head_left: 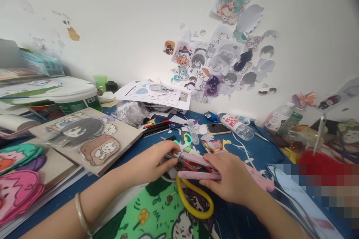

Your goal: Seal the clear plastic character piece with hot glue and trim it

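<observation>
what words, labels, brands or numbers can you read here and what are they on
None can be quoted with certainty.
Lying bottle: large red characters on the label, too blurred to read.
Right-hand bottle with a red-and-white label: print too small.
White tub: print on its green label too small.
Lit screen: digits near its top edge, too blurred to be sure.

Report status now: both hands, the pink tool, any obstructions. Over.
Right hand grips pink tool, its two arms apart. Left hand near the tool's tips, hold unclear. Yellow loop close below in view, possibly in the way.
</observation>
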### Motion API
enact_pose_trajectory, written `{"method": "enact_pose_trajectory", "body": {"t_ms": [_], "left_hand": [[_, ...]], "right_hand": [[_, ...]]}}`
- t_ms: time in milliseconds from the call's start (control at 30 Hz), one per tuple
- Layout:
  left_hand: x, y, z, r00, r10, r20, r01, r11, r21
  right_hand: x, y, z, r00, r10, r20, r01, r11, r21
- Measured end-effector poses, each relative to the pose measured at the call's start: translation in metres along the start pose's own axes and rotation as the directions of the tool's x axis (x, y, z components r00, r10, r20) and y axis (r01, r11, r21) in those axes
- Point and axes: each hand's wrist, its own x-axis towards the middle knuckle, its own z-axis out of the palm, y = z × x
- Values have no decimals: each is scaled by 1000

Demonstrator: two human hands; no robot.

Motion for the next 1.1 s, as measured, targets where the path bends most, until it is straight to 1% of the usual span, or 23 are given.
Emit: {"method": "enact_pose_trajectory", "body": {"t_ms": [67,133,267,333,467,600,767,933,1100], "left_hand": [[-1,-2,1,1000,27,0,-27,1000,2],[0,-4,2,996,88,3,-88,996,23],[3,-8,7,969,249,0,-248,964,96],[4,-9,10,958,286,-19,-281,950,133],[4,-12,15,945,325,-38,-315,935,166],[5,-10,16,931,363,-33,-353,922,159],[6,-4,15,930,366,-45,-355,921,159],[7,-4,18,911,406,-65,-393,906,155],[7,-5,21,915,398,-68,-386,912,141]], "right_hand": [[0,0,0,1000,3,1,-3,1000,-11],[-1,-1,0,1000,3,5,-3,1000,-16],[-1,-3,-1,1000,5,15,-4,1000,-17],[-1,-4,-1,1000,7,26,-6,1000,-13],[-1,-4,1,999,6,31,-5,999,-37],[0,-3,2,999,18,42,-14,996,-88],[0,-3,3,999,23,42,-18,993,-112],[0,-2,3,999,14,35,-10,992,-126],[0,-3,4,1000,24,9,-22,987,-157]]}}
